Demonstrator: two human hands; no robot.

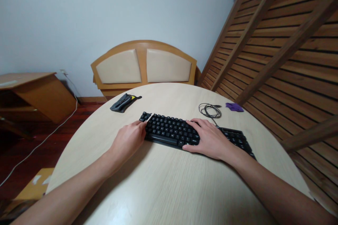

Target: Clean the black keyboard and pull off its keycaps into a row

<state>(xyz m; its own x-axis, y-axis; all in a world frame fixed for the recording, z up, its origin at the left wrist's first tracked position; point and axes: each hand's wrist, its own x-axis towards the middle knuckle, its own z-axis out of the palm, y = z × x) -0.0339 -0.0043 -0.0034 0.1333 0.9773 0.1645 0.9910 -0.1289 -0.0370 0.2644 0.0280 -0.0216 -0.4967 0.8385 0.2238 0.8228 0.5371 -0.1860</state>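
Observation:
A black computer keyboard (169, 129) lies at a slant on the round pale wooden table (174, 182). At the keyboard's left end, my left hand (132, 134) is closed on a thin pale stick (150, 117). The stick's tip points up and away over the top left keys; its exact kind is too small to tell. My right hand (207, 139) grips across the keyboard between the letter keys and the number pad, fingers toward the back edge and thumb near the front edge. It hides the keys beneath it.
A coiled black cable (210, 111) lies behind the keyboard, with a purple cloth (234, 107) to its right. A dark zipped pouch (123, 103) with a yellow patch rests at the back left. Beyond stand a padded headboard (145, 65), a slatted wooden panel (277, 52) and a desk (34, 91).

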